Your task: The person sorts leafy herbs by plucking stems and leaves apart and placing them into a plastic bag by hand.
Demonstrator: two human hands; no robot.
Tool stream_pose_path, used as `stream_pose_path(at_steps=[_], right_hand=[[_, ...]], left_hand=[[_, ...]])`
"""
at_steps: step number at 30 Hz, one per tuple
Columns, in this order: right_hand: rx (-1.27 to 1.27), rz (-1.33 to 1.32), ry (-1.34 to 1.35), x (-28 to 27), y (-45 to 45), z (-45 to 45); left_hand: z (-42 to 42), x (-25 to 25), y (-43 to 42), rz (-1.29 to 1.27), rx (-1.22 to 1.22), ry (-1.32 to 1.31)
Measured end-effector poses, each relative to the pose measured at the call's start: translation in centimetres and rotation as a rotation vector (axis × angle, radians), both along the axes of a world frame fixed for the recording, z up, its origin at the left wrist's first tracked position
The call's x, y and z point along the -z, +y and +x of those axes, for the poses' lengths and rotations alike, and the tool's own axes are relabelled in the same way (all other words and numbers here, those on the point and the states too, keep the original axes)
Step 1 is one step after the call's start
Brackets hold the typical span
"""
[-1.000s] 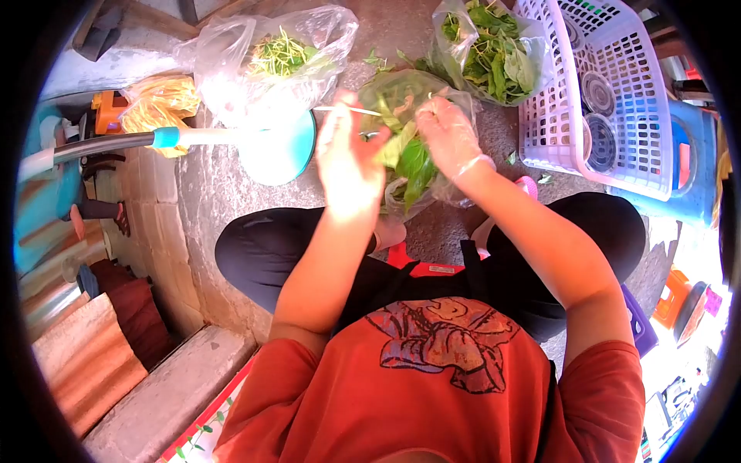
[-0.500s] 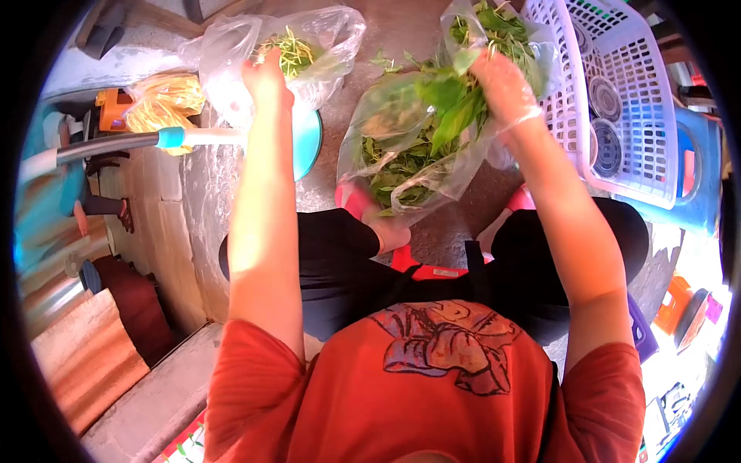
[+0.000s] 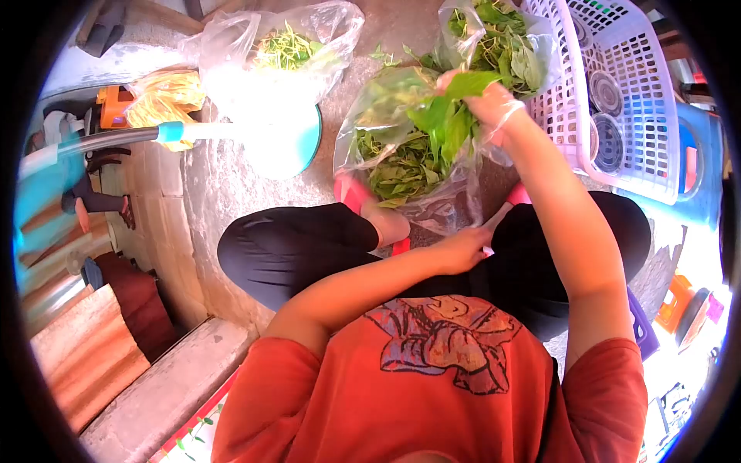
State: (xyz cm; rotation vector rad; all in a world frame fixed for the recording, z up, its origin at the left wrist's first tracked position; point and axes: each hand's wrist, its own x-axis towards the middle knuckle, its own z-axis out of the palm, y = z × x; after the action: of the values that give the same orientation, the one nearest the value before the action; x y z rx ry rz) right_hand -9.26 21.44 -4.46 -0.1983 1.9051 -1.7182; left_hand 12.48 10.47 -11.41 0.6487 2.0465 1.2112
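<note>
My right hand [image 3: 485, 103], in a clear glove, grips a bunch of green leaves [image 3: 446, 123] above an open plastic bag [image 3: 363, 158] of leafy greens [image 3: 405, 166]. Low in front of my body, my left hand [image 3: 463, 251] is closed by my knee, near the bag's lower edge; what it may hold is hidden. At the upper left, another clear bag [image 3: 224, 65] contains thin green stems [image 3: 284, 49]. A third bag [image 3: 546, 54] with leaves [image 3: 505, 54] stands at the upper right.
A white perforated basket [image 3: 563, 100] containing round lids [image 3: 606, 92] is at the right, beside a blue container [image 3: 698, 185]. A round turquoise-edged object [image 3: 297, 143] with a pole [image 3: 108, 139] lies left. Another person's leg [image 3: 104, 207] shows far left.
My left hand went up to the stems bag, then came down to my knee. My right hand rose with the leaves, then shifted slightly left and down. The leafy bag spread open between my feet.
</note>
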Motion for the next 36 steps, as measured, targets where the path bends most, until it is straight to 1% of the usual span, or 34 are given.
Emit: stream_pose_path(at_steps=[2,3,4,5,6,7,8,9,11,12,14,16,17,19,20,21,22,23,24,25,26,27,28,29,31,32,35,36], right_hand=[[0.123,-0.075,-0.16,2.1,-0.1,0.8],[0.182,-0.112,-0.243,1.3,-0.5,1.3],[0.203,-0.176,-0.263,0.4,-0.3,1.6],[0.219,-0.193,-0.247,0.2,-0.1,1.5],[0.235,-0.211,-0.231,0.3,0.2,1.2],[0.251,-0.232,-0.215,0.4,0.5,1.0],[0.262,-0.182,-0.073,1.3,0.8,0.8],[0.281,-0.209,-0.138,0.8,0.6,1.0],[0.322,-0.263,-0.258,-0.5,0.4,1.2],[0.305,-0.226,-0.181,-0.2,0.4,1.0],[0.312,-0.31,-0.187,-1.3,0.0,1.2],[0.338,-0.437,-0.192,-1.1,0.3,1.5],[0.345,-0.393,-0.163,-1.1,0.7,1.4],[0.359,-0.316,-0.099,-1.4,1.1,0.8],[0.364,-0.377,-0.094,-0.8,1.5,0.4],[0.396,-0.333,-0.116,-1.2,1.6,0.2],[0.425,-0.288,-0.139,-2.1,1.7,0.0],[0.452,-0.241,-0.163,-2.6,1.8,-0.1],[0.44,-0.445,-0.162,-2.8,1.8,0.0],[0.434,-0.461,-0.166,-3.1,1.8,0.0],[0.428,-0.475,-0.169,-3.6,1.9,-0.1],[0.423,-0.487,-0.171,-3.8,1.9,-0.2],[0.418,-0.505,-0.175,-3.9,1.9,-0.3],[0.416,-0.521,-0.178,-3.8,2.0,-0.6],[0.438,-0.539,-0.177,-4.0,2.5,-0.5],[0.46,-0.544,-0.173,-4.5,2.6,-0.4],[0.513,-0.555,-0.189,-5.4,3.1,-0.3],[0.527,-0.559,-0.197,-5.6,3.2,-0.3]], left_hand=[[-0.8,-1.3,0.6,-0.103,0.191,-0.14],[-1.4,-1.9,0.4,-0.138,0.0,-0.056],[-2.3,-2.3,-0.2,-0.174,-0.191,0.029],[-3.4,-2.1,-0.9,-0.177,-0.413,0.174],[-5.1,-2.4,-1.9,-0.157,-0.576,0.246],[-6.7,-2.0,-3.0,-0.157,-0.714,0.431],[-8.0,-0.7,-4.6,-0.231,-0.731,0.517],[-8.7,0.4,-5.9,-0.314,-0.684,0.571],[-8.0,2.0,-7.3,-0.617,-0.496,0.679],[-7.7,3.6,-8.3,-0.679,-0.422,0.619],[-7.3,6.5,-9.9,-0.79,-0.268,0.491],[-8.6,5.0,-9.9,-0.643,-0.366,0.404],[-9.5,3.7,-9.9,-0.574,-0.415,0.357],[-11.5,-0.6,-9.8,-0.503,-0.583,0.401],[-12.4,-2.3,-10.3,-0.343,-0.703,0.17],[-13.2,-4.0,-11.0,-0.182,-0.815,-0.061],[-13.8,-5.8,-11.6,0.06,-0.814,-0.177],[-13.9,-7.6,-11.6,0.217,-0.853,-0.295],[-14.1,-8.0,-12.2,0.233,-0.865,-0.399],[-14.4,-8.2,-12.6,0.251,-0.876,-0.503],[-14.6,-6.4,-13.0,0.198,-0.929,-0.49],[-14.6,-3.1,-13.6,0.147,-0.98,-0.479],[-14.5,-1.0,-14.0,0.097,-1.03,-0.468],[-14.3,-0.7,-14.1,-0.158,-0.876,-0.342],[-13.2,1.1,-14.4,-0.452,-0.842,-0.05],[-12.8,0.7,-14.0,-0.525,-0.821,0.081],[-11.9,-0.7,-11.9,-0.51,-0.769,0.63],[-12.5,-1.3,-10.9,-0.281,-0.76,0.748]])
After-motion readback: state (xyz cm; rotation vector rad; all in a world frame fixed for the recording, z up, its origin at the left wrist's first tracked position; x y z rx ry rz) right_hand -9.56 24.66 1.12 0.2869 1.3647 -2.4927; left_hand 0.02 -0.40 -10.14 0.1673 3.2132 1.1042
